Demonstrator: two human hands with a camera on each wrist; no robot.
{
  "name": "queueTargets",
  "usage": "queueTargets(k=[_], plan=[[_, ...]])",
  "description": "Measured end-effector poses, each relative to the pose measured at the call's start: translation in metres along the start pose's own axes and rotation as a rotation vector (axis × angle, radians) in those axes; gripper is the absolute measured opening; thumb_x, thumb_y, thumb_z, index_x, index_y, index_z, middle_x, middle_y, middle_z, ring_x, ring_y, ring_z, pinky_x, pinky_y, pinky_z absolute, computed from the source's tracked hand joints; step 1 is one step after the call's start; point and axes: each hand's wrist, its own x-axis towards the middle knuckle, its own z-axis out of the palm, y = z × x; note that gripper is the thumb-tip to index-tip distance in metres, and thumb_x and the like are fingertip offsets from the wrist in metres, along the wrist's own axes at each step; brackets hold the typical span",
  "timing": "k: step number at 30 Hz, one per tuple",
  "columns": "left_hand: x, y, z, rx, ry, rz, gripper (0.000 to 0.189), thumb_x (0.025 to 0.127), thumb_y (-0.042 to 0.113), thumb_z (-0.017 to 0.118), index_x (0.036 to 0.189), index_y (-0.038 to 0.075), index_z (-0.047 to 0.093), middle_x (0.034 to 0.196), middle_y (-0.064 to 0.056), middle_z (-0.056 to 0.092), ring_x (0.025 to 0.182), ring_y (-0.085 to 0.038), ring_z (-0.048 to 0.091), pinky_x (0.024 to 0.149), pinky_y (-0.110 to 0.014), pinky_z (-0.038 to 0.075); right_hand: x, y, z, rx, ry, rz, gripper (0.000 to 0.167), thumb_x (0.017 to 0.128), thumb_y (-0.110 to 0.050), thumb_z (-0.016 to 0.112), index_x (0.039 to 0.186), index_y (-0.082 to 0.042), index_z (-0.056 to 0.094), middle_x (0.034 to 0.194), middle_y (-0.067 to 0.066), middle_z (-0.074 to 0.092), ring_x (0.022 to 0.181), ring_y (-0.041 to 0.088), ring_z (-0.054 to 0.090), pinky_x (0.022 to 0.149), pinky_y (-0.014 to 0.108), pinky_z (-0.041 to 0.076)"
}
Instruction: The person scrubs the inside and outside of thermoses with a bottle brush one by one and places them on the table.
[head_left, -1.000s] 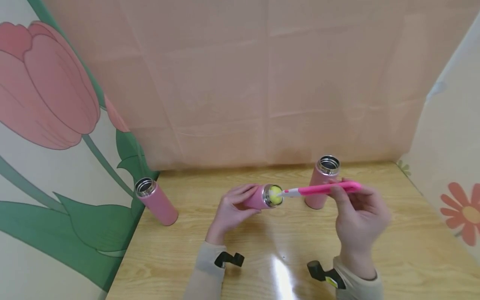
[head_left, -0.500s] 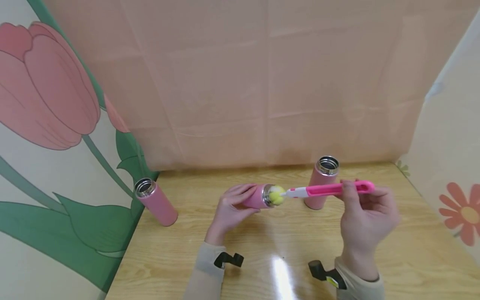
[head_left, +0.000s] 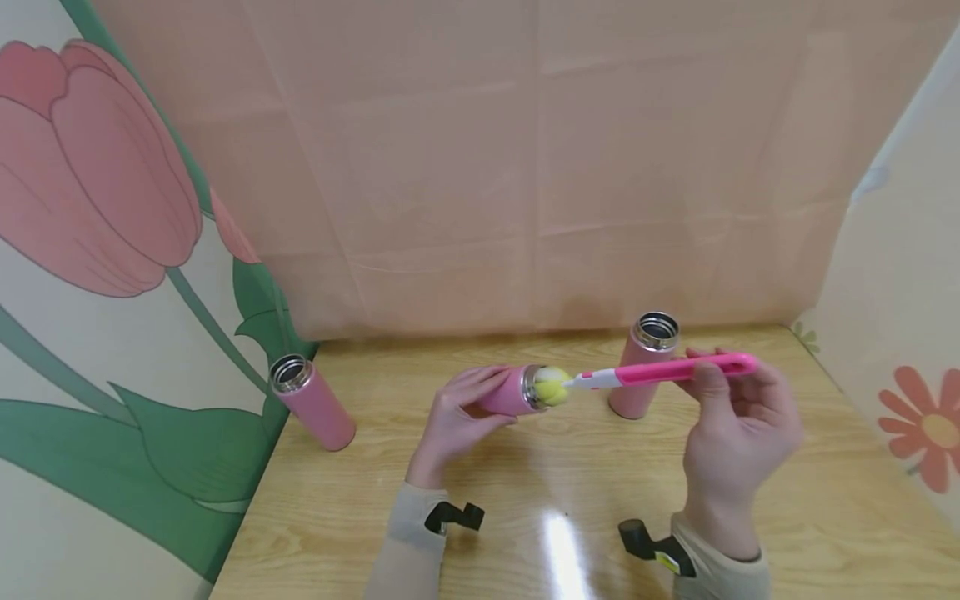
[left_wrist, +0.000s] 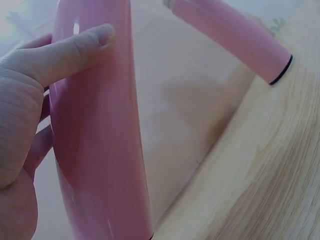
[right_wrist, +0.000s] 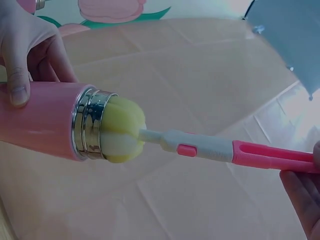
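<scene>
My left hand [head_left: 459, 421] grips a pink thermos bottle [right_wrist: 42, 120] tilted on its side, its steel mouth pointing right. In the left wrist view the thumb lies along the bottle's pink wall [left_wrist: 102, 125]. My right hand [head_left: 738, 429] pinches the pink end of a bottle brush [head_left: 660, 371] with a white neck. The brush's yellow and white sponge head [right_wrist: 122, 129] sits partly in the bottle mouth, with its rounded end bulging out past the steel rim. The rest of the sponge is hidden inside the bottle.
Another open pink bottle [head_left: 318, 412] stands on the wooden table [head_left: 525, 517] at the left. A third open one [head_left: 637, 404] stands at the back right, behind the brush handle. A peach sheet [head_left: 480, 183] hangs along the back edge, with painted walls at both sides.
My right hand has drawn the brush to the right, and more of the sponge now shows outside the bottle mouth. My left hand with the bottle has shifted slightly left.
</scene>
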Motion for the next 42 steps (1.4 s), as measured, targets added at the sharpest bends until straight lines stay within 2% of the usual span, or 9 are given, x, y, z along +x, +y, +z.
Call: queueTargets(k=[7,15,32,34,36,40,42], plan=[[0.0,-0.004,-0.001,-0.021,0.001,0.009,0.064,0.071,0.002,0.1,0.13,0.001,0.075,0.137,-0.015,0.071,0.131,-0.035,0.065,0.116,-0.047,0.048,0.003,0.0,-0.003,-0.002,0.004,0.014,0.02,0.092,0.021,0.07,0.109,0.028,0.062,0.096,0.029,0.076,0.088,0.03,0.078,0.077,0.035,0.064],[-0.002,-0.006,-0.004,-0.031,-0.004,-0.011,0.065,0.071,0.002,0.099,0.131,0.002,0.075,0.139,-0.01,0.071,0.132,-0.033,0.064,0.116,-0.047,0.046,0.011,0.0,-0.007,0.085,0.087,0.061,0.028,0.089,0.017,0.076,0.105,0.032,0.058,0.091,0.03,0.074,0.084,0.034,0.076,0.075,0.04,0.064],[0.0,-0.007,-0.009,-0.008,-0.023,-0.038,0.064,0.074,0.004,0.099,0.133,0.004,0.075,0.139,-0.007,0.071,0.133,-0.03,0.064,0.117,-0.049,0.045,0.026,0.004,-0.017,0.146,0.129,0.106,0.034,0.09,0.013,0.077,0.109,0.032,0.057,0.094,0.033,0.073,0.086,0.037,0.076,0.075,0.043,0.063],[-0.002,-0.007,-0.01,0.003,-0.017,-0.065,0.064,0.074,0.005,0.099,0.134,0.004,0.074,0.139,-0.006,0.071,0.133,-0.029,0.064,0.118,-0.049,0.045,0.028,0.004,-0.021,0.132,0.151,0.097,0.035,0.091,0.01,0.079,0.11,0.03,0.058,0.095,0.033,0.072,0.085,0.037,0.075,0.075,0.044,0.063],[-0.004,-0.008,-0.012,0.017,0.002,-0.112,0.065,0.075,0.005,0.098,0.135,0.006,0.074,0.139,-0.005,0.071,0.133,-0.028,0.064,0.117,-0.048,0.045,0.032,0.003,-0.026,0.13,0.208,0.081,0.036,0.09,0.006,0.081,0.111,0.026,0.06,0.096,0.034,0.071,0.084,0.038,0.075,0.074,0.044,0.064],[-0.008,-0.01,-0.02,0.016,0.071,-0.244,0.066,0.076,0.007,0.098,0.138,0.014,0.074,0.14,0.001,0.07,0.135,-0.025,0.062,0.118,-0.048,0.045,0.045,-0.002,-0.035,0.18,0.381,0.083,0.031,0.088,0.001,0.082,0.107,0.017,0.062,0.098,0.034,0.068,0.082,0.039,0.073,0.074,0.048,0.064],[-0.008,-0.011,-0.023,-0.004,0.098,-0.273,0.067,0.076,0.007,0.098,0.138,0.016,0.074,0.139,0.003,0.07,0.135,-0.023,0.062,0.118,-0.048,0.045,0.05,-0.003,-0.038,0.21,0.437,0.097,0.029,0.089,0.001,0.08,0.106,0.014,0.063,0.096,0.032,0.067,0.081,0.039,0.073,0.073,0.048,0.063]])
